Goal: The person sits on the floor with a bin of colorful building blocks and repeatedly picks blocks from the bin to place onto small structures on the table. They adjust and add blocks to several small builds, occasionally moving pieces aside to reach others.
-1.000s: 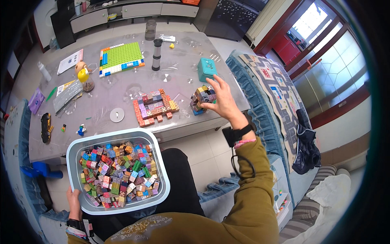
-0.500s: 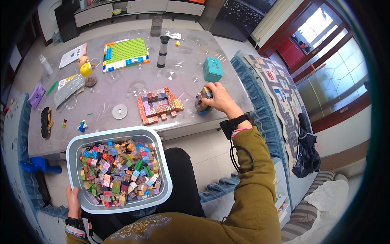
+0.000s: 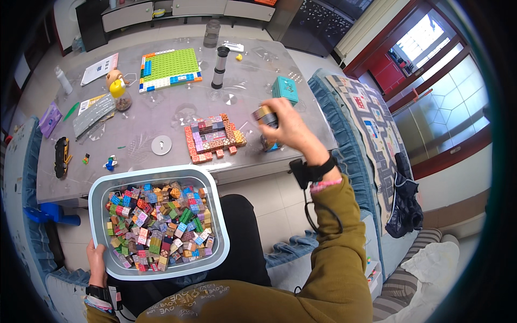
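The small block cluster [image 3: 265,114] sits lifted above the grey table [image 3: 177,116], your right hand [image 3: 288,129] closed around it, just right of the flat brick build [image 3: 212,137]. Its shape is blurred, possibly several bricks. Your left hand [image 3: 97,264] grips the brick-filled tub [image 3: 97,185] on your lap.

A tub [image 3: 96,212] full of toy bricks [image 3: 159,226] sits on the person's lap at the near edge of the surface [image 3: 177,116], with the left hand [image 3: 97,264] at its near left rim. Beyond it on the surface lies a flat brick build [image 3: 214,137], with a small disc [image 3: 161,145] to its left. The right hand [image 3: 288,129] is over the surface just right of the build, gripping a clump of bricks [image 3: 264,114]. A small box [image 3: 285,89] stands beyond that hand. A studded baseplate [image 3: 168,68] lies at the far side, a tall cylinder [image 3: 219,67] to its right.
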Demonstrator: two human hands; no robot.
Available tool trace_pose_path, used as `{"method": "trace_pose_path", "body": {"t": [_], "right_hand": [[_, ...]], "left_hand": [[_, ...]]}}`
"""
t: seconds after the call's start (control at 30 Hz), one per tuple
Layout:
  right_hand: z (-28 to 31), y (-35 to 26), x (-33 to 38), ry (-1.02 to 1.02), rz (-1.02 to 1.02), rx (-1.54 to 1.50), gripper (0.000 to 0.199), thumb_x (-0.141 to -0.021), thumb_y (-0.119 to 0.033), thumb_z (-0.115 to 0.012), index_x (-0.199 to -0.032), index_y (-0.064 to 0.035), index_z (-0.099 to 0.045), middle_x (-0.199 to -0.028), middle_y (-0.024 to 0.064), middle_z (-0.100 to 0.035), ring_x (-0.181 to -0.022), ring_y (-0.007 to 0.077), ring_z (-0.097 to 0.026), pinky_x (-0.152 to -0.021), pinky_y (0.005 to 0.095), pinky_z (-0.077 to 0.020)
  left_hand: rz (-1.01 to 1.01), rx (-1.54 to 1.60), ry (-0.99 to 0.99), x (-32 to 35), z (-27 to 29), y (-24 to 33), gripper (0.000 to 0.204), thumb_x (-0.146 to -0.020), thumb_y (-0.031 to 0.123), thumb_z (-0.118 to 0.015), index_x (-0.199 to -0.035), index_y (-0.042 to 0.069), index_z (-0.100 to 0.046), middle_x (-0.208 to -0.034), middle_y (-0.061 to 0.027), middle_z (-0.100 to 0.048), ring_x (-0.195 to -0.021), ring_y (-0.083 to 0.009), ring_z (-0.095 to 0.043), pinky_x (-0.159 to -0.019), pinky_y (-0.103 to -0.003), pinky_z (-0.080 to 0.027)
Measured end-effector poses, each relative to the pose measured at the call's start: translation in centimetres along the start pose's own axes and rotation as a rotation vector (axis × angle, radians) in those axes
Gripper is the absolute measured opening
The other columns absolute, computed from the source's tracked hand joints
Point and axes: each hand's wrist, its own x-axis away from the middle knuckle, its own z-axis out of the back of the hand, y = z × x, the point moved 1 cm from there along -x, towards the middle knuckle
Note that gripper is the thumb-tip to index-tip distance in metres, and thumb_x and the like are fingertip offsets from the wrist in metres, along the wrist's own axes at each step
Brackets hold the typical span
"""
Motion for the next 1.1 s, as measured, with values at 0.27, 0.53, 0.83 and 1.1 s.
{"method": "trace_pose_path", "body": {"t": [0.27,0.53,0.83,1.1], "right_hand": [[-9.9,-17.7,6.7,-0.318,0.433,-0.561,0.102,-0.071,-0.044,-0.096,-0.156,-0.0107,-0.049,-0.155,0.0274,-0.047,-0.144,0.0454,-0.047,-0.119,0.0538,-0.0417],[-4.9,3.9,7.8,0.199,-0.27,0.283,0.097,-0.074,-0.025,-0.096,-0.156,-0.0095,-0.046,-0.158,0.0248,-0.043,-0.141,0.047,-0.047,-0.118,0.0529,-0.043],[-5.9,8.9,4.8,-0.337,-0.134,0.215,0.102,-0.068,-0.008,-0.093,-0.156,-0.0268,-0.046,-0.157,0.0228,-0.044,-0.137,0.0503,-0.05,-0.113,0.0519,-0.0506],[-6.4,10.2,3.2,-0.515,-0.116,0.241,0.06,-0.069,-0.004,-0.091,-0.122,-0.0136,-0.063,-0.121,0.0173,-0.056,-0.109,0.0417,-0.066,-0.095,0.0472,-0.0573]], "left_hand": [[0.005,-0.049,0.024,0.0,0.5,0.4,0.035,-0.088,0.006,-0.054,-0.119,-0.003,-0.069,-0.098,-0.0027,-0.07,-0.081,-0.0116,-0.063,-0.073,-0.028,-0.051],[-0.012,0.001,0.006,0.4,-0.3,0.8,0.033,-0.088,0.006,-0.054,-0.117,-0.003,-0.068,-0.096,-0.0016,-0.068,-0.08,-0.0102,-0.061,-0.072,-0.026,-0.05],[0.021,0.03,-0.002,0.5,-0.3,1.4,0.031,-0.089,0.006,-0.054,-0.115,-0.001,-0.068,-0.094,-0.0014,-0.067,-0.078,-0.0107,-0.061,-0.071,-0.027,-0.05],[0.019,-0.007,0.046,0.5,0.0,0.7,0.03,-0.089,0.006,-0.055,-0.115,-0.001,-0.068,-0.095,-0.0021,-0.068,-0.08,-0.0109,-0.062,-0.072,-0.027,-0.051]]}}
